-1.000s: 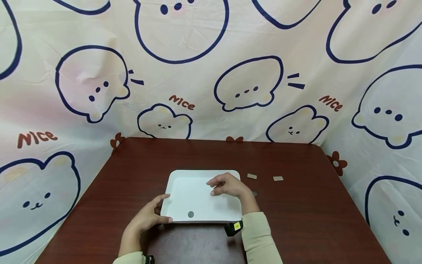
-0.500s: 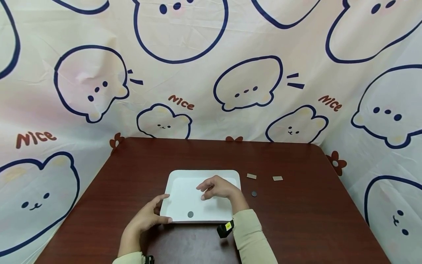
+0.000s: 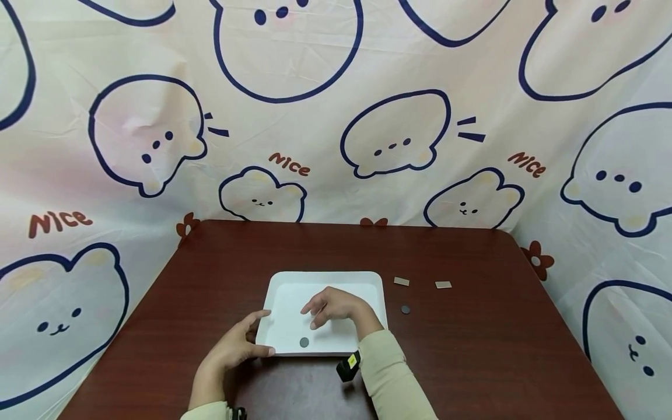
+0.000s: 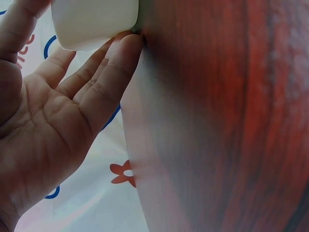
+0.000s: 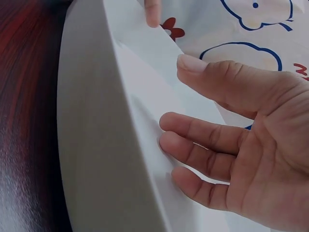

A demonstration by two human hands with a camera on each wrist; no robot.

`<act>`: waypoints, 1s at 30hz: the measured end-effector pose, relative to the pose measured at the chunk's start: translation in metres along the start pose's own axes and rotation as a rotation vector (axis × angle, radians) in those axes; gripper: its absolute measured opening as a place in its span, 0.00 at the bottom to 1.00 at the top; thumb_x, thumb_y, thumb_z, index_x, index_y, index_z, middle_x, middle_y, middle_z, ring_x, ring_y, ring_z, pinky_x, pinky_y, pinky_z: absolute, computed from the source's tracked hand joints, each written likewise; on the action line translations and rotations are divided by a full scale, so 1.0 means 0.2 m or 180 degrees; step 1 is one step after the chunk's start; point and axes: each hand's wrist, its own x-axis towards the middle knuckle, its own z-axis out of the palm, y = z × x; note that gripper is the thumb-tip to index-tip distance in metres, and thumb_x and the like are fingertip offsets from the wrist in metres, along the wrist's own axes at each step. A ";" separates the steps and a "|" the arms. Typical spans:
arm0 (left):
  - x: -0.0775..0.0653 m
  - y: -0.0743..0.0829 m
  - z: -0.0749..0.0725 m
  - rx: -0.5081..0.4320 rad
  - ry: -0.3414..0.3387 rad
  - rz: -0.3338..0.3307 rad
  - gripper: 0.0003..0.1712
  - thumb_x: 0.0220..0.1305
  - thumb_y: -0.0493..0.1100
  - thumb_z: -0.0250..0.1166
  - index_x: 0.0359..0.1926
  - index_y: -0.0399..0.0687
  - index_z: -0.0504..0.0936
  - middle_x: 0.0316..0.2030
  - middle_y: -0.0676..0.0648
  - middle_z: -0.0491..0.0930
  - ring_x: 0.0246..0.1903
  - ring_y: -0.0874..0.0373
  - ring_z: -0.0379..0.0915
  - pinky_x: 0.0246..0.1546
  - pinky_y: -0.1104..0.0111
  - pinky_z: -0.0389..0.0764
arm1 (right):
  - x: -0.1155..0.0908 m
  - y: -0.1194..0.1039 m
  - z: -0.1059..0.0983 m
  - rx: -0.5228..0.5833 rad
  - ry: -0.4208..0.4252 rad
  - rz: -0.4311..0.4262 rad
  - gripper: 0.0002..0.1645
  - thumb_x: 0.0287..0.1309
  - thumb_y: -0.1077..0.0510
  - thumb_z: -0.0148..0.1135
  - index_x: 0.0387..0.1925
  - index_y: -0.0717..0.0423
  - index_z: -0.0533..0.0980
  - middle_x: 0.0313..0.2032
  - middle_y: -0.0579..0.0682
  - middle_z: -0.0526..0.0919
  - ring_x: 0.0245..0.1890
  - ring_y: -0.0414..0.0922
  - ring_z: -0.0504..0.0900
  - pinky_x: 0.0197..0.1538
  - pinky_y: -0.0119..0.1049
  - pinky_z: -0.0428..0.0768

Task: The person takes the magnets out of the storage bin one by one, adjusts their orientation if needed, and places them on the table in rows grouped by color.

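A shallow white tray (image 3: 283, 297) lies on the brown table. At its front left corner my left hand (image 3: 234, 344) holds the edge, thumb at the front and fingers along the side; the left wrist view shows those fingers against the tray's white corner (image 4: 96, 21). Inside the tray, near the front rim, sits a small grey disc (image 3: 304, 342). My right hand (image 3: 338, 306) hovers over the tray, fingers loosely bent and nothing between them. In the right wrist view, its thumb stands apart from the fingers above the tray wall (image 5: 96, 121).
Right of the tray, a second grey disc (image 3: 405, 310) lies on the table (image 3: 488, 338). Behind it are two small beige rectangular pieces, one nearer the tray (image 3: 401, 281) and one farther right (image 3: 443, 284). A patterned cloth (image 3: 388, 70) hangs around the table's back and sides.
My right hand has moved left and slightly nearer over the tray, uncovering the disc on the table to the right. The left hand and tray have stayed in place.
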 end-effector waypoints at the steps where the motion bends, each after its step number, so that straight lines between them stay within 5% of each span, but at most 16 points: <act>1: 0.00 0.00 0.00 0.0008 0.0016 0.0003 0.50 0.36 0.31 0.77 0.64 0.39 0.64 0.50 0.34 0.73 0.37 0.48 0.74 0.31 0.60 0.74 | 0.01 0.00 0.00 -0.0018 -0.0028 0.0002 0.20 0.40 0.64 0.74 0.40 0.51 0.84 0.37 0.44 0.83 0.39 0.38 0.77 0.43 0.35 0.72; 17: 0.00 0.00 0.01 0.0065 0.0069 -0.0053 0.51 0.35 0.34 0.79 0.64 0.43 0.66 0.52 0.33 0.72 0.39 0.48 0.75 0.32 0.61 0.74 | 0.08 -0.01 0.07 -0.0372 -0.0490 0.0049 0.15 0.42 0.66 0.72 0.36 0.50 0.85 0.24 0.43 0.77 0.24 0.35 0.66 0.31 0.29 0.66; 30: 0.00 0.01 0.01 0.0087 0.0058 -0.0049 0.51 0.34 0.34 0.79 0.63 0.41 0.65 0.50 0.33 0.72 0.40 0.46 0.74 0.33 0.60 0.75 | 0.09 -0.03 0.11 -0.0543 -0.0323 0.0127 0.11 0.38 0.67 0.73 0.28 0.51 0.86 0.32 0.36 0.82 0.28 0.32 0.70 0.36 0.27 0.69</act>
